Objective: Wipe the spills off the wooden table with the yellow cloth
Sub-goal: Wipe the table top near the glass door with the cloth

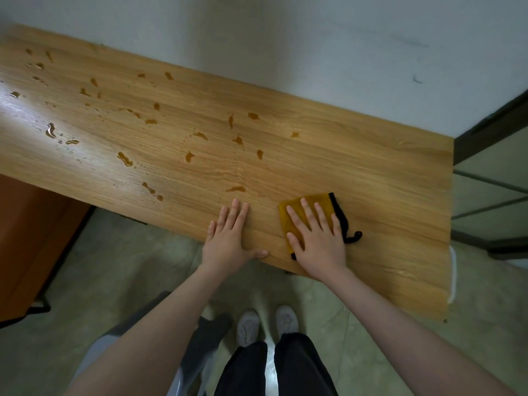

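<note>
Right hand [317,238] (fingers flat) presses yellow cloth [297,205] on table [371,181].

I seem to stand in a plain office or workroom. My table [357,167] is a long wood-grain top pushed against a bare, scuffed white wall [314,38]. Under me is a pale tiled floor [128,267]. An orange-brown cabinet [31,224] sits left, and a dark-framed glass panel [491,178] right.
</note>
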